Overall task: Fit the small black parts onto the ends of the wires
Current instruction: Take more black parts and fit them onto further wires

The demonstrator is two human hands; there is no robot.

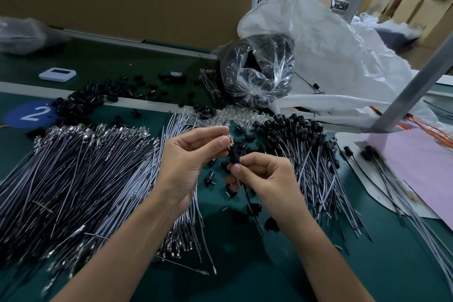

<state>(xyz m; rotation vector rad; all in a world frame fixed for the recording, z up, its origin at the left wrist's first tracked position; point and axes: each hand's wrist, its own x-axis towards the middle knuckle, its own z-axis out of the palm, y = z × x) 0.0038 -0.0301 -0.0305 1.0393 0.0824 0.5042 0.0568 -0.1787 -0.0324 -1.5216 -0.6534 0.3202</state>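
— Where is the part?

— Centre of the frame. One black part (234, 156) is held above the green table (245, 267) between two bare hands, and a wire (248, 195) shows above and below it.

— Who holds what?

— The right hand (264, 179) pinches the part's lower end between thumb and forefinger, its other fingers curled in. The wire trails down below that hand. The left hand (191, 157) pinches the wire's tip just above the part, thumb against forefinger — the other fingers loosely bent, palm toward the camera.

— And around them?

— Loose parts (242, 147) lie on the table just beyond and beneath the hands. A broad heap of bare wires (73, 179) fills the left of the frame. To the right lies a heap of capped wires (306, 154), black parts on their far ends. A scatter of clear bits (232, 115) lies above the hands, and more black parts (98, 98) spread toward the upper left, beside a blue sticker (31, 114) marked "2".

— Farther back?

— A clear bag (257, 73) of black pieces, top centre, leans against a big white sack (331, 56). A small white device (57, 74) lies at upper left, a pink sheet (416, 167) at right under a slanting metal post (411, 91).
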